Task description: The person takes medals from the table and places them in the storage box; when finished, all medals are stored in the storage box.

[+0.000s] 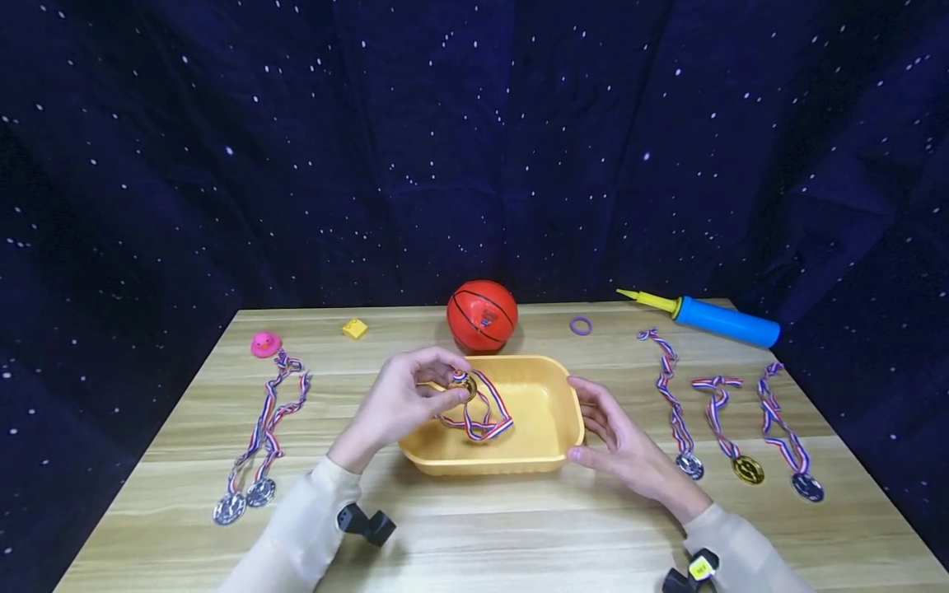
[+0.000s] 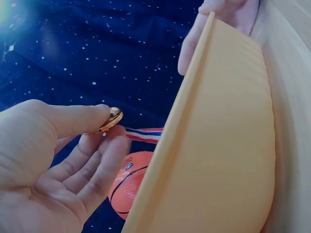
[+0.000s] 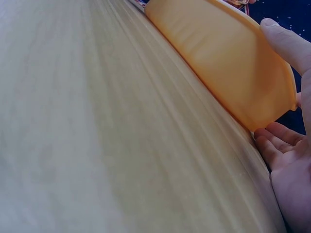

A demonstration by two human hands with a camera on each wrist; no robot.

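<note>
Pale sleeves (image 1: 296, 527) lay nearest in my head view. From my remote post I recorded the right hand (image 1: 621, 441) gripping the right end of the yellow tray (image 1: 544, 416) between thumb and fingers. Nearer the gold medal (image 2: 114, 118), the left hand (image 1: 400, 401) pinched it above the tray's left portion; the ribbon (image 1: 501, 406) looped rightward from that pinch, within the rim. Beyond stood a red ball (image 1: 482, 315).

The ball (image 1: 482, 317) obstructs behind the tray (image 1: 544, 416), leaving a gap towards the purple ring (image 1: 582, 333).
</note>
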